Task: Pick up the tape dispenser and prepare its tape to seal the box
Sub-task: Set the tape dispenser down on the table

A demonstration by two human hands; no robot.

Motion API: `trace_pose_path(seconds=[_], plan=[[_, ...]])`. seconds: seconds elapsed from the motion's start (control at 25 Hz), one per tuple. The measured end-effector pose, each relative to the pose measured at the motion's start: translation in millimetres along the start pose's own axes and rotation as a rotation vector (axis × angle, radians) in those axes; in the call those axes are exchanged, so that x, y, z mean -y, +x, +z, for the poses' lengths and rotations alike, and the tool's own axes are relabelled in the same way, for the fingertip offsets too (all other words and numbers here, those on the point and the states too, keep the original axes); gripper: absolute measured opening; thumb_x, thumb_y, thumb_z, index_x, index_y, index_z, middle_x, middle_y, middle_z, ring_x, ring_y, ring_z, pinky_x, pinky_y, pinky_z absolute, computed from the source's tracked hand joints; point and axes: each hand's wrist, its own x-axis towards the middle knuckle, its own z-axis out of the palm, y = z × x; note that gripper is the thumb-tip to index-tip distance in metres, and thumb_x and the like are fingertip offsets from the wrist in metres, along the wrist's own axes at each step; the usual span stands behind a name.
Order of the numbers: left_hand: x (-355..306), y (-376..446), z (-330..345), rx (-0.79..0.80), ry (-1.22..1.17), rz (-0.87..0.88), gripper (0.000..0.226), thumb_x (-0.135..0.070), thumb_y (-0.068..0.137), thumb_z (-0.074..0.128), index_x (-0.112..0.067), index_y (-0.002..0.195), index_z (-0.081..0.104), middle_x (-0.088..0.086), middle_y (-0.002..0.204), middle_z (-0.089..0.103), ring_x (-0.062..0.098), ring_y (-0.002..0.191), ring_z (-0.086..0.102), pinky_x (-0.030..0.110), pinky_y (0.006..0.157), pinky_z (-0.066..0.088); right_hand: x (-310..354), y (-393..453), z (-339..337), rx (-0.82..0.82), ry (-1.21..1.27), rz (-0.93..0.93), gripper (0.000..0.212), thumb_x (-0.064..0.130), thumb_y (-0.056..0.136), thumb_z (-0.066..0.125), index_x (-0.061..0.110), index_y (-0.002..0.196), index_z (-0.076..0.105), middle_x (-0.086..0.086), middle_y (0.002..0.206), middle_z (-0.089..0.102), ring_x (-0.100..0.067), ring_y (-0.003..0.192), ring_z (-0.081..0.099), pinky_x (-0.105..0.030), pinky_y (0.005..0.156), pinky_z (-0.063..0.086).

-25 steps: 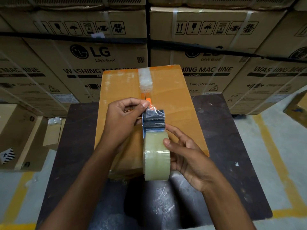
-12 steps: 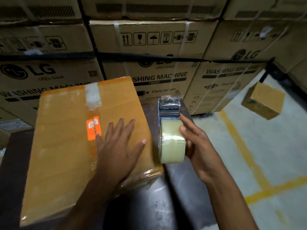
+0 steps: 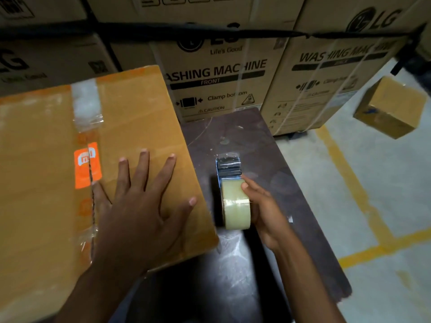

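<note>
Left hand (image 3: 142,206) flat on box (image 3: 46,173), palm down, fingers spread, resting on the right half of the lid just beside the centre seam. Right hand (image 3: 265,213) wrapped round dispenser (image 3: 233,192), thumb over top of the roll, other fingers hidden behind it. Dispenser upright on edge, just right of the box, over the dark surface (image 3: 291,178); can't tell if touching the surface or held just above. Black/blue cutter end pointing away from the person, clear tape (image 3: 236,208) roll nearest the wrist, short crinkled bit of tape at the cutter tip. Box on left part of surface, near right corner overhanging slightly toward the person. Orange sticker (image 3: 87,165) across the seam, split along it; strip of old clear tape w/ ragged end at far edge of lid. Stacked washing-machine cartons (image 3: 217,73) behind. Small carton (image 3: 389,108) on floor at far right, yellow floor lines (image 3: 349,178) near it.
</note>
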Motion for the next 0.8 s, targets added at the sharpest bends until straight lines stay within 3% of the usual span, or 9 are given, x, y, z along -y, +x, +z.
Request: trace_pose_path(seconds=[0.08, 0.24, 0.36, 0.48, 0.6, 0.68, 0.8], plan=[[1.1, 0.3, 1.8, 0.001, -0.006, 0.01, 0.084, -0.085, 0.092, 0.023, -0.047, 0.167, 0.016, 0.003, 0.18, 0.015, 0.041, 0.164, 0.014, 0.078, 0.118, 0.016, -18.8, 15.4, 1.7, -0.009, -0.025, 0.046, 0.042, 0.025, 0.103, 0.063, 0.017, 0.144, 0.065, -0.008, 0.132, 0.077, -0.025, 0.121, 0.073, -0.041, 0.102, 0.058], [0.0, -0.2, 2.0, -0.009, -0.01, 0.004, 0.084, -0.086, 0.092, 0.022, -0.049, 0.166, 0.015, 0.002, 0.18, 0.014, 0.04, 0.165, 0.012, 0.078, 0.119, 0.015, -26.9, 27.3, 7.8, -0.058, -0.058, 0.085, 0.034, 0.035, 0.105, 0.06, 0.014, 0.124, 0.077, -0.019, 0.125, 0.078, -0.035, 0.112, 0.074, -0.052, 0.101, 0.057], [-0.6, -1.3, 0.0, -0.01, -0.009, 0.004, 0.084, -0.085, 0.092, 0.022, -0.047, 0.167, 0.017, 0.003, 0.18, 0.016, 0.04, 0.165, 0.014, 0.078, 0.119, 0.016, -21.3, 30.5, 15.0, -0.127, -0.098, 0.136, 0.04, 0.043, 0.104, 0.06, 0.009, 0.114, 0.08, -0.019, 0.114, 0.081, -0.032, 0.099, 0.077, -0.05, 0.093, 0.06], [-1.1, -1.2, -0.4, -0.003, -0.012, 0.003, 0.085, -0.086, 0.091, 0.02, -0.048, 0.167, 0.015, 0.002, 0.18, 0.014, 0.039, 0.165, 0.012, 0.077, 0.119, 0.015, -16.4, 34.7, 17.8, -0.168, -0.156, 0.141, 0.053, 0.052, 0.104, 0.058, 0.004, 0.11, 0.08, -0.023, 0.113, 0.08, -0.031, 0.094, 0.076, -0.052, 0.095, 0.06], [-0.2, -0.5, 0.2, -0.005, -0.015, 0.006, 0.084, -0.087, 0.092, 0.019, -0.049, 0.167, 0.013, 0.002, 0.18, 0.013, 0.039, 0.165, 0.011, 0.078, 0.12, 0.014, -13.3, 35.1, 18.9, -0.153, -0.233, 0.089, 0.076, 0.069, 0.097, 0.056, -0.005, 0.105, 0.076, -0.019, 0.094, 0.08, -0.032, 0.084, 0.072, -0.046, 0.079, 0.058], [0.3, -1.0, 0.4, -0.005, -0.025, 0.006, 0.083, -0.086, 0.092, 0.019, -0.05, 0.166, 0.011, 0.002, 0.18, 0.011, 0.038, 0.166, 0.009, 0.078, 0.12, 0.012, -12.7, 36.4, 18.7, -0.151, -0.278, 0.038, 0.074, 0.077, 0.09, 0.055, 0.005, 0.091, 0.072, -0.015, 0.081, 0.069, -0.028, 0.076, 0.065, -0.04, 0.07, 0.052], [-0.7, -1.4, 0.7, -0.003, -0.017, 0.01, 0.082, -0.086, 0.093, 0.018, -0.051, 0.166, 0.008, 0.001, 0.181, 0.009, 0.039, 0.166, 0.007, 0.077, 0.121, 0.012, -9.2, 33.8, 19.3, -0.167, -0.381, -0.073, 0.057, 0.072, 0.097, 0.05, 0.022, 0.077, 0.067, -0.005, 0.067, 0.06, -0.021, 0.063, 0.057, -0.033, 0.064, 0.045]])
